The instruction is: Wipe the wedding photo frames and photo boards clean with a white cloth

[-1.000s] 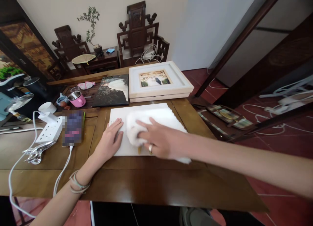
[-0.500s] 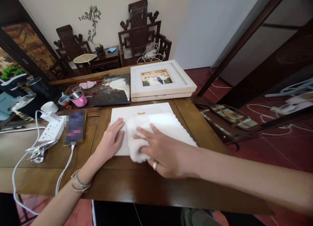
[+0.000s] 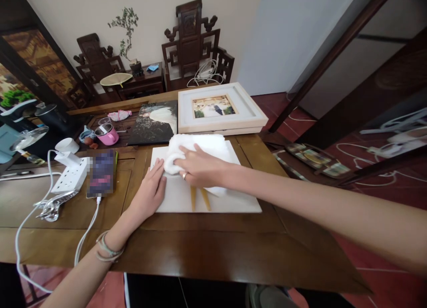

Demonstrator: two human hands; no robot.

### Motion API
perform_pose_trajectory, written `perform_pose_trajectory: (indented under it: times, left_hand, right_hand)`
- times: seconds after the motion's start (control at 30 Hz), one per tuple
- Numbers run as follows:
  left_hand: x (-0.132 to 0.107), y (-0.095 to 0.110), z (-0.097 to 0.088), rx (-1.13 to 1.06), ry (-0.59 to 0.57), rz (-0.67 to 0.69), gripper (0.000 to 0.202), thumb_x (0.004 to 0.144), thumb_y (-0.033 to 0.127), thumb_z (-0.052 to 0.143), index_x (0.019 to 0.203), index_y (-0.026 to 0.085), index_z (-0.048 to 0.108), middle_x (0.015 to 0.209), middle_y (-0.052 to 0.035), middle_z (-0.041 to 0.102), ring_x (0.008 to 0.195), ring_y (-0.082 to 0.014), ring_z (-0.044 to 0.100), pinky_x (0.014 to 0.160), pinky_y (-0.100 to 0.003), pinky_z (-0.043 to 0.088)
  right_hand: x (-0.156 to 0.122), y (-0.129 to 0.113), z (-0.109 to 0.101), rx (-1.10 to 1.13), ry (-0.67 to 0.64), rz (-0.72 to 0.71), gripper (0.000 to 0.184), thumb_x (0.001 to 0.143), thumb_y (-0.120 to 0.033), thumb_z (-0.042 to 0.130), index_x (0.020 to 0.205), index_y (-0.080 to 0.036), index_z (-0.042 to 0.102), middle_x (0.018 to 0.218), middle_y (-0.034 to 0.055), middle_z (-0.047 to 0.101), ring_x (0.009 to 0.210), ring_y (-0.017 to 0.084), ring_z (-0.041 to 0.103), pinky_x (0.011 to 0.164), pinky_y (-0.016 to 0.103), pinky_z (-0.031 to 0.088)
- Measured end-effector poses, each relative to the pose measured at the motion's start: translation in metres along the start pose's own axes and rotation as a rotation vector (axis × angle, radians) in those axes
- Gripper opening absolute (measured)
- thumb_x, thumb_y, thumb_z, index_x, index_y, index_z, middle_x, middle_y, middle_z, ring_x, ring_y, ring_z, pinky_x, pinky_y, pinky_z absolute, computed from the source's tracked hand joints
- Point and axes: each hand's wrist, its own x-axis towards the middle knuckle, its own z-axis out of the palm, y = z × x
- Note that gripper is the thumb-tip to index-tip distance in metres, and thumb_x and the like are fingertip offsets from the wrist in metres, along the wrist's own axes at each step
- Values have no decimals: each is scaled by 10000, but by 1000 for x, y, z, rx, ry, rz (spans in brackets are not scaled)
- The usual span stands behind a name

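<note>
A white board (image 3: 230,204) with golden strips (image 3: 207,200) on its face lies flat on the wooden table. On its left edge rests my left hand (image 3: 149,190), fingers stretched out and nothing in them. A fluffy white towel (image 3: 207,142) is bunched under my right hand (image 3: 203,166), whose fingers press and grip it against the board's upper part. The towel and my right hand hide much of the board's upper half.
Behind the board stand a framed photo (image 3: 238,108) in a thick pale frame and a dark picture panel (image 3: 147,126). On the left are a pink mug (image 3: 107,137), a power strip (image 3: 71,177), a phone (image 3: 101,172) on a cable and a glass lid (image 3: 31,138).
My right hand has moved the towel away from me and slightly left, up the board. The golden strips near the board's front edge are now uncovered. My left hand has barely shifted.
</note>
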Motion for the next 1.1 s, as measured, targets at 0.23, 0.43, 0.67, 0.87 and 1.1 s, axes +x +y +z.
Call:
perform_pose_trajectory:
  times: [0.23,0.43,0.67,0.87,1.1]
  left_hand:
    - [-1,-7,3,-19,0,10,478,970,204,321,1432,147,425,1535,-170,389,1461,-263,275,1179,-544,248]
    - [-2,-7,3,-8,-4,5,455,969,203,329,1394,114,466,1524,-196,398,1458,-273,285,1184,-544,234]
    - [-2,-5,4,-26,9,-10,477,956,209,337,1395,75,466,1519,-197,402,1451,-277,307,1189,-531,232]
    - [1,-3,-2,-317,228,-164,479,995,372,333,1374,145,517,1455,-107,519,1378,-233,445,1180,-420,308]
    - [0,0,-6,-440,310,-222,536,1010,432,264,1407,141,477,1500,-98,465,1407,-210,400,1194,-408,280]
  right_hand:
    - [-34,-35,14,-18,-50,-112,360,857,-195,505,1161,-80,659,1494,259,385,1430,452,173,1085,735,147]
    - [-83,-75,16,159,-131,-238,323,864,-283,516,1072,-128,708,1450,240,453,1418,431,234,1100,714,183]
    - [-31,-24,9,87,-44,-54,317,879,-183,445,1102,-113,660,1233,202,644,1437,358,241,1127,649,184]
    - [13,-15,12,-61,76,64,402,917,-200,396,1242,-60,587,1458,269,428,1407,447,251,1064,708,207]
    - [-25,-58,23,-34,31,-331,316,862,-260,532,1094,-131,703,1473,252,420,1396,456,278,1087,694,185]
